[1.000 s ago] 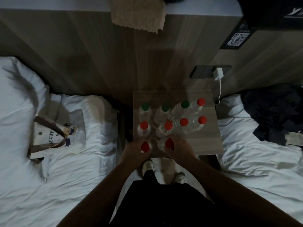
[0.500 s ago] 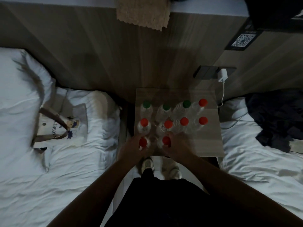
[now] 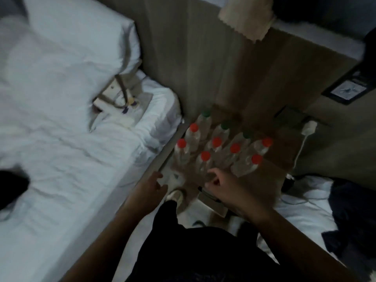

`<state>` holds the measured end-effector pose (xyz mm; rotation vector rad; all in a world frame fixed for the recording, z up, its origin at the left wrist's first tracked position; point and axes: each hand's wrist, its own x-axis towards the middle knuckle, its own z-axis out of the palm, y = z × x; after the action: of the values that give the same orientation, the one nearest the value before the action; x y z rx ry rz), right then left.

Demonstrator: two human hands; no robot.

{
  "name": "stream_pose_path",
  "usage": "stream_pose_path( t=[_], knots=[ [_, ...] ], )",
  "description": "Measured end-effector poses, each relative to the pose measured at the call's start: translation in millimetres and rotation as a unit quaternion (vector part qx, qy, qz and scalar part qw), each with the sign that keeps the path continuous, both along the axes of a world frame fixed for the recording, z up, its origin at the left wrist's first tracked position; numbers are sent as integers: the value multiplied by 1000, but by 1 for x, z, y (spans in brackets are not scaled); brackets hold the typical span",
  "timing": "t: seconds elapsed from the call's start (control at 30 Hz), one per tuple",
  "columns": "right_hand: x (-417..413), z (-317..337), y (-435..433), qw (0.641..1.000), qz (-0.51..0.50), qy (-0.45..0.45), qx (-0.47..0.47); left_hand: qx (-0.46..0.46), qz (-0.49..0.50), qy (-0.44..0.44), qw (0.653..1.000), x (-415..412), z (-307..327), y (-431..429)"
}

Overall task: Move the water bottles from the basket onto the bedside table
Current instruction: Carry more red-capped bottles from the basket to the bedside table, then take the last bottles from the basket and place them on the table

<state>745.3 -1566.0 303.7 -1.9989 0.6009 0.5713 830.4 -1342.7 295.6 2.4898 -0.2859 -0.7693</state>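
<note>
Several clear water bottles (image 3: 219,147) with red and green caps stand in rows on the wooden bedside table (image 3: 272,176). My left hand (image 3: 151,187) hangs off the table's near left corner, fingers apart, holding nothing. My right hand (image 3: 220,183) is at the table's front edge, just below the nearest red-capped bottle (image 3: 204,159), fingers loosely curled and empty. A canvas tote bag (image 3: 120,98) lies flat on the left bed. The image is blurred by head motion.
White beds flank the table left (image 3: 61,139) and right (image 3: 305,216). Dark clothing (image 3: 354,210) lies on the right bed. A charger (image 3: 309,128) with a white cable is plugged into the wooden headboard wall. My shoe (image 3: 176,195) shows on the floor between the beds.
Both hands have let go of the two front red-capped bottles and pulled back toward me. The head has turned left, so the view now tilts.
</note>
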Motion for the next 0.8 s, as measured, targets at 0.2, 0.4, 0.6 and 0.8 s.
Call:
stream_pose_path(
  t=[0.2,0.4,0.6,0.8],
  knots=[
    [-42,-7,11,989,131,66,31,-3,137,23,990,-112,11,40],
    [-59,-9,42,956,281,59,-53,27,221,31,974,-177,21,76],
    [-62,1,94,911,397,32,-109,25,257,53,965,-227,16,115],
    [-90,4,195,865,479,-2,-153,-1,327,49,944,-291,17,184]
  ],
)
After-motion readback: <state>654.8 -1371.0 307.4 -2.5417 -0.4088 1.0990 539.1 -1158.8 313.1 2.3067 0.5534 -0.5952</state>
